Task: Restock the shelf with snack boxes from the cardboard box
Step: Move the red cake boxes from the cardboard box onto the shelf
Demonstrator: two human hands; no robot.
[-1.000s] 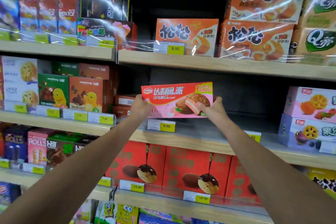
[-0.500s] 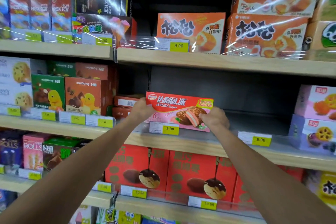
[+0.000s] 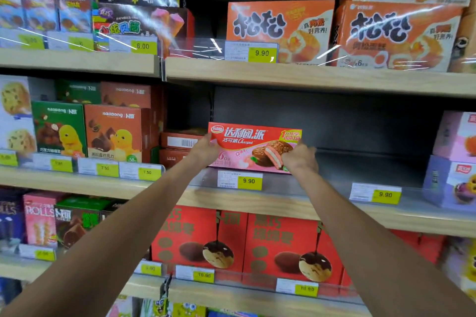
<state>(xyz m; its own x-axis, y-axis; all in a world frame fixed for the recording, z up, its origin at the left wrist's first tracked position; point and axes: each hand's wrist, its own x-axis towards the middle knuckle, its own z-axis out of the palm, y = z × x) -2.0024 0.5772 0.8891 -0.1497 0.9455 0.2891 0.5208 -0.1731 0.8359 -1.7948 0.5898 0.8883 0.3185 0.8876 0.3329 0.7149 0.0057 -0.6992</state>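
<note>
While both arms reach forward to the middle shelf (image 3: 283,203), the two hands hold one snack box (image 3: 253,148) between them. It is a flat box, red on the upper part and pink on the lower part, with a picture of a chocolate pie. The box stands upright on a long narrow side, and its long axis runs from left to right, almost parallel to the front edge of the shelf. The right end sits slightly lower than the left. The printed front faces the camera and the lettering reads the right way up. The left hand (image 3: 206,150) grips the left short end, with the fingers curled around that edge. The right hand (image 3: 300,158) grasps the lower right corner with bent fingers, and its back is turned to the camera. The lower edge of the box is level with the shelf surface, just behind a yellow price tag (image 3: 240,180) marked 9.90, but I cannot tell if it already rests there. Just to the left of the box, two brown boxes (image 3: 180,140) lie flat, one on the other. Pink and purple boxes (image 3: 456,136) stand well apart on the right end of the same shelf.
</note>
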